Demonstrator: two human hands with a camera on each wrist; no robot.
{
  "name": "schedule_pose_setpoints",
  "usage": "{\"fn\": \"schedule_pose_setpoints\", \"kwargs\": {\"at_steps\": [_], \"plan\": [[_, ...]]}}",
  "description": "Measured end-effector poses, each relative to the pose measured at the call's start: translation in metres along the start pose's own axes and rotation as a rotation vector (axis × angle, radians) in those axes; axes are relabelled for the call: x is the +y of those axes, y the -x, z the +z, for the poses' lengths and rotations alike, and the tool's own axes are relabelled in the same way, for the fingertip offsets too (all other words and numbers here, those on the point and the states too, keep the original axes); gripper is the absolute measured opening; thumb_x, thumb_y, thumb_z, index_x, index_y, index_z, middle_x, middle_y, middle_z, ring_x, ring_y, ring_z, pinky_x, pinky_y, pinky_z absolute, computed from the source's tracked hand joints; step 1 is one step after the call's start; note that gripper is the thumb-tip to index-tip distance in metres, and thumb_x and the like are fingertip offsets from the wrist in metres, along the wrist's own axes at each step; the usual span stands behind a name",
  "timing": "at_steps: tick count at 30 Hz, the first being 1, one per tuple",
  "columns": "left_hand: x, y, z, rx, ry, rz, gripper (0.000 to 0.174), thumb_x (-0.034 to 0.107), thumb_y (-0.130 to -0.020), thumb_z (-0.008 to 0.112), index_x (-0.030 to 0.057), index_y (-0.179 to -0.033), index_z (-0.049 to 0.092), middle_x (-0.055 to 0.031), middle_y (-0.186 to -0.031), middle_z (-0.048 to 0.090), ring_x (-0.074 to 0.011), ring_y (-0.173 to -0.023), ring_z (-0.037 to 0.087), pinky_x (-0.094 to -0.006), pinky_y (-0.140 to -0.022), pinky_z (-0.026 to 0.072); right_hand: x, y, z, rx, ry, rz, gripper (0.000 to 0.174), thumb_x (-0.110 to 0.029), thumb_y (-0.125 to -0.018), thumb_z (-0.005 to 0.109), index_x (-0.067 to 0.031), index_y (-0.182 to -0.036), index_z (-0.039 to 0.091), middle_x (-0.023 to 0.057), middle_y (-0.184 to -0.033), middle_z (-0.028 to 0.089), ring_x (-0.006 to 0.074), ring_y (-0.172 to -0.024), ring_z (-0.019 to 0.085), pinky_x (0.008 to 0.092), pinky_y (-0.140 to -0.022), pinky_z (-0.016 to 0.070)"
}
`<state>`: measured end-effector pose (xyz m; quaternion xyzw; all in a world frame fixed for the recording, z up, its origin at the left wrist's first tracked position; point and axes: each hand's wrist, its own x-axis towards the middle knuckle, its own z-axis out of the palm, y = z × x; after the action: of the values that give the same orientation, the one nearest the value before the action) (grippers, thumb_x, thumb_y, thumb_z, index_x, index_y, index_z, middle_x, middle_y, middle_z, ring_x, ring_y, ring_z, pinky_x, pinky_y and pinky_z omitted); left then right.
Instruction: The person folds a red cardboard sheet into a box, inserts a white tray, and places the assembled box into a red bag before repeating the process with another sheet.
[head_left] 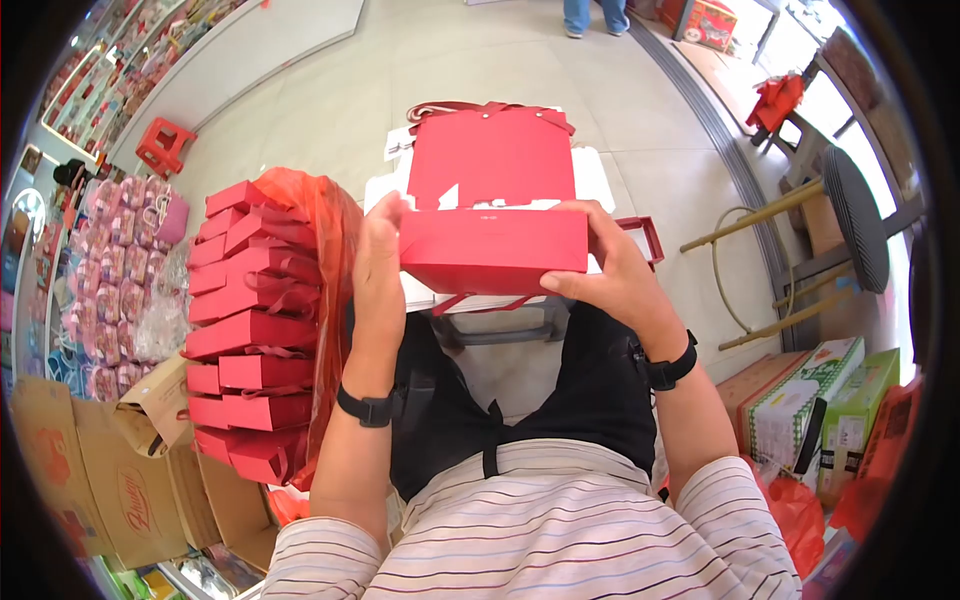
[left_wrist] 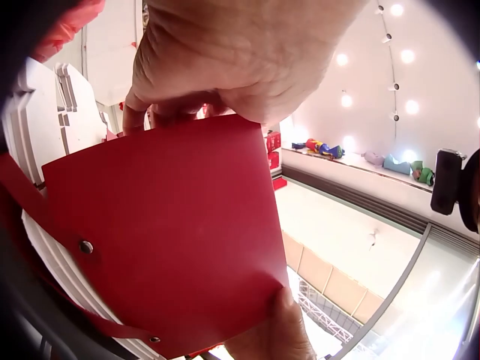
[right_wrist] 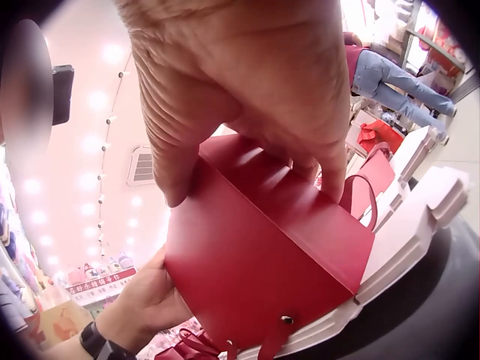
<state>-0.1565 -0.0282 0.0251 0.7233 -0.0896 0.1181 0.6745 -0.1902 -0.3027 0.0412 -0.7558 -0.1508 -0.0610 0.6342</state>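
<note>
A red gift bag (head_left: 495, 245) with ribbon handles and metal studs is held up in front of the lap, its handle end low. My right hand (head_left: 625, 270) grips its right side, thumb on the near edge and fingers over the far side. Along its left side my left hand (head_left: 378, 270) holds the bag; the left wrist view shows fingers at the edge of the broad red face (left_wrist: 172, 232). Red bags (head_left: 490, 155) with studs and ribbons lie just beyond, on a white support (head_left: 595, 180). The inside of the held bag is hidden.
At left, several red gift bags (head_left: 255, 330) are stacked in an orange plastic bag (head_left: 335, 210). Cardboard boxes (head_left: 140, 490) stand below them. A stool (head_left: 850, 220) lies tipped at right, near cartons (head_left: 805, 400). Another person's legs (head_left: 595, 15) show at the far end.
</note>
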Motion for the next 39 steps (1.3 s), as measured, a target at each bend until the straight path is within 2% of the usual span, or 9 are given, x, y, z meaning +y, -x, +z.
{"fn": "schedule_pose_setpoints", "kwargs": {"at_steps": [2, 8, 14, 20, 25, 29, 31, 34, 39], "plan": [[0.003, 0.001, 0.000, 0.078, 0.012, -0.012, 0.067, 0.051, -0.113, 0.036, -0.0038, -0.151, 0.043, -0.0160, -0.141, 0.057, -0.0237, -0.129, 0.057, -0.0405, -0.111, 0.0449, -0.009, 0.002, 0.005, 0.096, 0.082, -0.122, 0.071, -0.018, -0.075, 0.092, -0.0052, -0.135, 0.057, 0.0103, -0.129, 0.065, 0.0263, -0.123, 0.063, 0.0379, -0.107, 0.0481], [0.033, 0.013, 0.027, -0.158, 0.387, -0.294, 0.078, 0.065, -0.105, 0.048, -0.0004, -0.148, 0.047, -0.0149, -0.140, 0.060, -0.0244, -0.122, 0.065, -0.0425, -0.096, 0.0586, -0.008, 0.001, 0.020, 0.202, 0.472, -0.597, 0.067, -0.014, -0.070, 0.092, -0.0092, -0.130, 0.061, 0.0112, -0.134, 0.065, 0.0327, -0.124, 0.063, 0.0513, -0.112, 0.0466], [0.047, 0.015, 0.048, -0.221, 0.523, -0.357, 0.073, 0.059, -0.105, 0.053, -0.0009, -0.147, 0.046, -0.0166, -0.141, 0.061, -0.0242, -0.123, 0.066, -0.0387, -0.099, 0.0582, -0.009, 0.013, 0.032, 0.168, 0.630, -0.676, 0.059, -0.018, -0.073, 0.086, -0.0164, -0.129, 0.067, 0.0106, -0.135, 0.063, 0.0311, -0.126, 0.061, 0.0528, -0.115, 0.0447], [0.029, -0.006, 0.055, -0.183, 0.496, -0.261, 0.051, 0.033, -0.107, 0.051, -0.0011, -0.146, 0.048, -0.0144, -0.140, 0.062, -0.0238, -0.124, 0.065, -0.0402, -0.104, 0.0538, -0.005, 0.028, 0.023, -0.014, 0.481, -0.527, 0.061, -0.019, -0.074, 0.087, -0.0150, -0.131, 0.066, 0.0128, -0.142, 0.058, 0.0337, -0.131, 0.056, 0.0498, -0.115, 0.0448], [-0.018, -0.032, 0.053, -0.056, 0.604, -0.374, 0.050, 0.035, -0.110, 0.039, -0.0004, -0.144, 0.050, -0.0148, -0.140, 0.062, -0.0251, -0.126, 0.063, -0.0408, -0.107, 0.0517, -0.002, 0.034, -0.021, 0.298, 0.347, -0.580, 0.039, -0.002, -0.081, 0.074, -0.0040, -0.120, 0.066, 0.0147, -0.114, 0.070, 0.0340, -0.102, 0.070, 0.0393, -0.087, 0.0586], [-0.063, -0.031, 0.056, -0.073, 0.540, -0.418, 0.051, 0.038, -0.110, 0.041, 0.0012, -0.143, 0.051, -0.0131, -0.138, 0.063, -0.0238, -0.124, 0.063, -0.0393, -0.106, 0.0527, 0.072, 0.029, -0.086, 0.560, 0.280, -0.150, 0.022, 0.000, -0.093, 0.062, -0.0005, -0.115, 0.065, 0.0127, -0.103, 0.070, 0.0206, -0.086, 0.069, 0.0315, -0.077, 0.0558], [-0.067, -0.028, 0.057, -0.086, 0.556, -0.401, 0.051, 0.039, -0.110, 0.042, 0.0016, -0.143, 0.052, -0.0129, -0.137, 0.063, -0.0234, -0.123, 0.064, -0.0390, -0.105, 0.0530, 0.132, 0.034, -0.129, 0.666, -0.084, 0.188, 0.023, -0.005, -0.094, 0.062, 0.0000, -0.117, 0.066, 0.0111, -0.098, 0.071, 0.0178, -0.085, 0.069, 0.0305, -0.076, 0.0558], [-0.077, -0.026, 0.051, -0.062, 0.598, -0.443, 0.051, 0.040, -0.110, 0.043, 0.0020, -0.142, 0.052, -0.0127, -0.134, 0.065, -0.0236, -0.119, 0.066, -0.0391, -0.103, 0.0543, 0.211, 0.055, -0.179, 0.687, -0.026, 0.413, 0.027, -0.010, -0.094, 0.062, -0.0011, -0.120, 0.066, 0.0106, -0.095, 0.072, 0.0156, -0.084, 0.069, 0.0307, -0.076, 0.0558], [-0.073, -0.025, 0.054, -0.068, 0.496, -0.387, 0.049, 0.041, -0.111, 0.043, 0.0046, -0.143, 0.051, -0.0116, -0.136, 0.064, -0.0240, -0.119, 0.066, -0.0402, -0.103, 0.0549, 0.328, 0.089, -0.206, 0.477, 0.389, 0.637, 0.034, -0.015, -0.094, 0.062, -0.0059, -0.126, 0.064, 0.0172, -0.100, 0.073, 0.0287, -0.091, 0.072, 0.0391, -0.083, 0.0569]]}}
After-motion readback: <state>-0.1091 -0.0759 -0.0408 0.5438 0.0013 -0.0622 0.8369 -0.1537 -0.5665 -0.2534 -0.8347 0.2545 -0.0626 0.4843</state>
